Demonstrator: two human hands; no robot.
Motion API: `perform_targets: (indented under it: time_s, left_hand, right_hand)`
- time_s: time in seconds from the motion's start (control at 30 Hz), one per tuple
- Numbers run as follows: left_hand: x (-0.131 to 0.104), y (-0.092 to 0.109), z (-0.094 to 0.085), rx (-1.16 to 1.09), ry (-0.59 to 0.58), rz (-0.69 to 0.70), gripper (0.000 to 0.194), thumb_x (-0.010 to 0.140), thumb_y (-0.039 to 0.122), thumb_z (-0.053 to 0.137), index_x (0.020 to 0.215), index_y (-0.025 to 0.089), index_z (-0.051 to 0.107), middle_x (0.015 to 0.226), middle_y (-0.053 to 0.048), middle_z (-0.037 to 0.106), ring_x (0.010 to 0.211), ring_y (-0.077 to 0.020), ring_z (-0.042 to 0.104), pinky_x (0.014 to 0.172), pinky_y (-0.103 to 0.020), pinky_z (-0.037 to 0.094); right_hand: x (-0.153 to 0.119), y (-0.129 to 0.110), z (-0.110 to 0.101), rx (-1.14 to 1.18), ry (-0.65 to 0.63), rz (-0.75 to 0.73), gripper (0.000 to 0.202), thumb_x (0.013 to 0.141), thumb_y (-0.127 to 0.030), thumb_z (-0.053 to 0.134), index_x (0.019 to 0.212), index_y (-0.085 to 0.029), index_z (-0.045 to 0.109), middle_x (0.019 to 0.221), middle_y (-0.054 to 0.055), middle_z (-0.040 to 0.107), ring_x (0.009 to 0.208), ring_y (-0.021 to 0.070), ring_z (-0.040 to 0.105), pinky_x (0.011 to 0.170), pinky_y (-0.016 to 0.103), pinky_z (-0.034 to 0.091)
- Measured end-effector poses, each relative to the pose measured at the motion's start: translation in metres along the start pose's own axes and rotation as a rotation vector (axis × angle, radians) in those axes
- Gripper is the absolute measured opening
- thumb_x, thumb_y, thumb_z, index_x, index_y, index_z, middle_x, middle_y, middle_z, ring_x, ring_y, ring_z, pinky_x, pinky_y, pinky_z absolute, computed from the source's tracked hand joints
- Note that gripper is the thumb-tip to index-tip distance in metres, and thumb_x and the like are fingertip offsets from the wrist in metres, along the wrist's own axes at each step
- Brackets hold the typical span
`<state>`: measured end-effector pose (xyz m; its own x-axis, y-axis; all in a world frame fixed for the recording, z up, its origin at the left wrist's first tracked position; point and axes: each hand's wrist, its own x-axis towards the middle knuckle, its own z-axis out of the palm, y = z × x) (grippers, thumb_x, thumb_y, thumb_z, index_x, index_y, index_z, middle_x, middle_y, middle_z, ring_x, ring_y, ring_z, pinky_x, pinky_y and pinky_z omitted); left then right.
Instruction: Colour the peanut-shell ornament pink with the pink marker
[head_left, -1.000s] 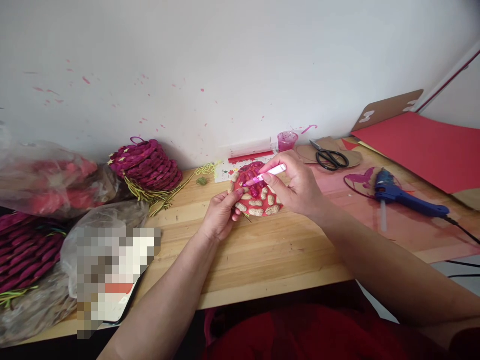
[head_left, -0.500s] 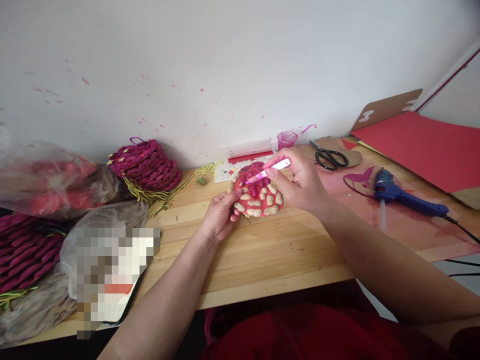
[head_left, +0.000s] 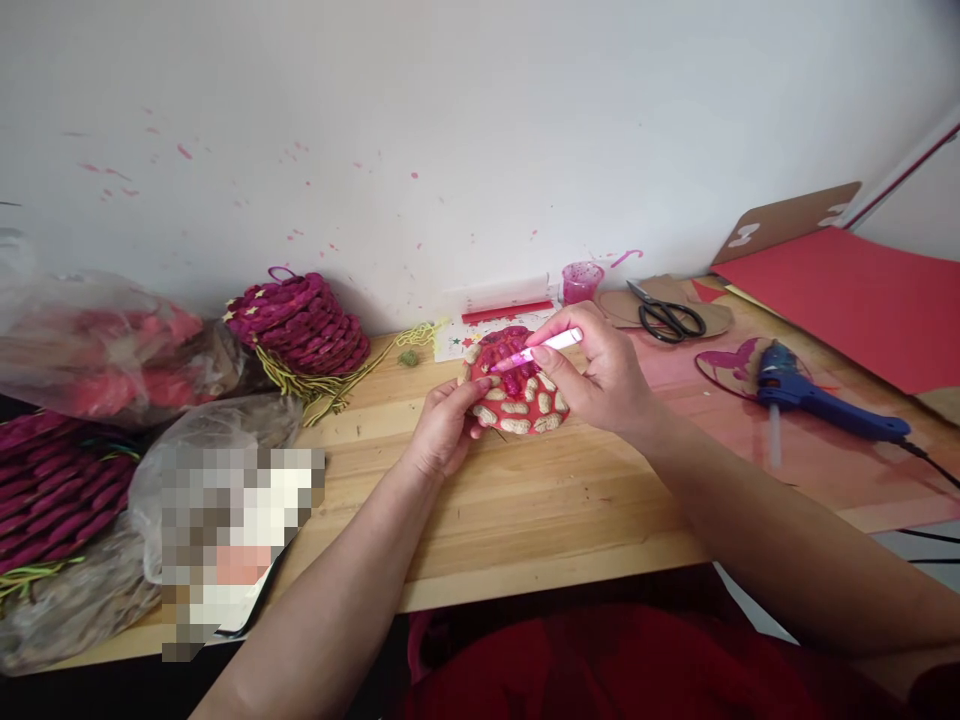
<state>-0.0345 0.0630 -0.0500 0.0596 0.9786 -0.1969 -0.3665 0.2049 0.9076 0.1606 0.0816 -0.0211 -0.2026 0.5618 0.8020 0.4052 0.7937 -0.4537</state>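
My left hand (head_left: 446,425) pinches the left rim of a round red disc (head_left: 501,407) between thumb and fingers, holding it tilted above the table. Unpainted peanuts (head_left: 515,408) are fixed around its outer part, and glossy magenta peanuts (head_left: 514,382) cover its middle. My right hand (head_left: 600,375) is closed around a slim white pen-shaped tool (head_left: 555,345) with a pink-stained front end. Its tip points down-left at the magenta area, close to my left thumb. Whether it is a marker or a brush, and whether the tip touches, I cannot tell.
Behind the disc stand a pink-stained cup (head_left: 581,283) and a star-patterned sheet (head_left: 454,342). Black scissors (head_left: 667,318) and a blue glue gun (head_left: 825,402) lie right, near red card (head_left: 847,300). Left are a magenta braided bundle (head_left: 300,325), plastic bags (head_left: 202,470) and a blurred-out flat item (head_left: 259,540).
The view has shifted slightly, moving the surroundings a little to the right. Both hands keep their hold on the disc and the white tool; the tool's tip stays over the magenta part.
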Motion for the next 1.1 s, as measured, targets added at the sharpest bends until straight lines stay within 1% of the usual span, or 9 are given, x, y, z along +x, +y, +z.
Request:
perform_targets:
  time_s: [0.17, 0.37, 0.47, 0.53, 0.67, 0.8, 0.9, 0.97, 1.1]
  left_hand:
    - [-0.0008, -0.0005, 0.0004, 0.038, 0.001, 0.022, 0.031, 0.058, 0.038, 0.086, 0.060, 0.015, 0.066, 0.045, 0.004, 0.050, 0.039, -0.0060, 0.040, 0.034, -0.018, 0.023]
    - [0.0008, -0.0032, -0.0015, 0.084, 0.029, 0.047, 0.034, 0.056, 0.041, 0.087, 0.062, 0.015, 0.066, 0.049, 0.002, 0.055, 0.040, -0.0069, 0.041, 0.036, -0.020, 0.024]
    - [0.0022, -0.0069, -0.0045, 0.122, 0.044, 0.072, 0.034, 0.059, 0.042, 0.087, 0.065, 0.016, 0.066, 0.051, 0.002, 0.057, 0.041, -0.0076, 0.042, 0.039, -0.021, 0.029]
    - [0.0023, -0.0089, -0.0060, 0.161, 0.037, 0.091, 0.034, 0.063, 0.044, 0.087, 0.068, 0.016, 0.067, 0.053, 0.002, 0.058, 0.043, -0.0081, 0.044, 0.042, -0.022, 0.032]
    - [0.0006, -0.0093, -0.0062, 0.249, 0.049, 0.139, 0.035, 0.067, 0.046, 0.086, 0.069, 0.016, 0.068, 0.056, 0.002, 0.059, 0.046, -0.0077, 0.042, 0.045, -0.022, 0.031]
    - [-0.0021, -0.0057, -0.0043, 0.335, 0.045, 0.180, 0.032, 0.070, 0.046, 0.082, 0.069, 0.016, 0.070, 0.056, 0.002, 0.060, 0.047, -0.0086, 0.041, 0.048, -0.024, 0.033]
    - [-0.0032, -0.0031, -0.0038, 0.388, 0.058, 0.193, 0.032, 0.070, 0.047, 0.080, 0.067, 0.017, 0.070, 0.053, 0.003, 0.056, 0.049, -0.0102, 0.043, 0.050, -0.024, 0.035]
    - [-0.0034, -0.0022, -0.0042, 0.416, 0.070, 0.203, 0.030, 0.070, 0.046, 0.079, 0.067, 0.017, 0.070, 0.052, 0.004, 0.053, 0.050, -0.0110, 0.044, 0.051, -0.025, 0.035]
    - [-0.0032, -0.0020, -0.0053, 0.458, 0.062, 0.239, 0.024, 0.071, 0.041, 0.075, 0.068, 0.017, 0.071, 0.057, 0.003, 0.056, 0.054, -0.0117, 0.045, 0.053, -0.025, 0.036]
  right_hand:
    - [-0.0009, -0.0001, 0.0008, -0.022, -0.025, -0.013, 0.005, 0.098, -0.025, 0.065, 0.095, -0.022, 0.068, 0.090, 0.003, 0.074, 0.090, 0.0207, 0.067, 0.082, 0.038, 0.050]
    - [0.0000, -0.0005, -0.0027, -0.060, -0.017, -0.005, 0.005, 0.098, -0.027, 0.066, 0.095, -0.023, 0.068, 0.092, 0.004, 0.074, 0.092, 0.0225, 0.068, 0.083, 0.040, 0.049]
    - [0.0002, -0.0022, -0.0021, -0.060, -0.006, -0.018, 0.005, 0.098, -0.027, 0.065, 0.095, -0.023, 0.068, 0.090, 0.003, 0.074, 0.091, 0.0226, 0.068, 0.082, 0.040, 0.048]
    - [-0.0007, -0.0035, 0.0005, -0.064, -0.024, -0.039, 0.006, 0.098, -0.028, 0.066, 0.094, -0.023, 0.068, 0.089, 0.003, 0.074, 0.089, 0.0225, 0.067, 0.082, 0.040, 0.048]
    - [-0.0027, -0.0064, 0.0047, -0.137, -0.029, -0.088, 0.006, 0.097, -0.027, 0.066, 0.093, -0.023, 0.069, 0.087, 0.003, 0.074, 0.090, 0.0239, 0.067, 0.085, 0.044, 0.047]
    - [-0.0031, -0.0087, 0.0045, -0.140, -0.038, -0.081, 0.009, 0.099, -0.026, 0.063, 0.094, -0.022, 0.069, 0.088, 0.004, 0.074, 0.092, 0.0247, 0.067, 0.084, 0.044, 0.048]
    - [-0.0034, -0.0087, 0.0051, -0.134, -0.056, -0.098, 0.007, 0.097, -0.025, 0.064, 0.093, -0.023, 0.069, 0.086, 0.004, 0.074, 0.090, 0.0241, 0.067, 0.085, 0.044, 0.047]
    - [-0.0035, -0.0087, 0.0056, -0.151, -0.040, -0.114, 0.007, 0.097, -0.025, 0.065, 0.092, -0.023, 0.069, 0.086, 0.003, 0.074, 0.091, 0.0244, 0.067, 0.086, 0.044, 0.047]
    - [-0.0033, -0.0092, 0.0057, -0.132, -0.036, -0.102, 0.008, 0.097, -0.026, 0.064, 0.092, -0.023, 0.069, 0.086, 0.003, 0.074, 0.091, 0.0243, 0.067, 0.085, 0.044, 0.047]
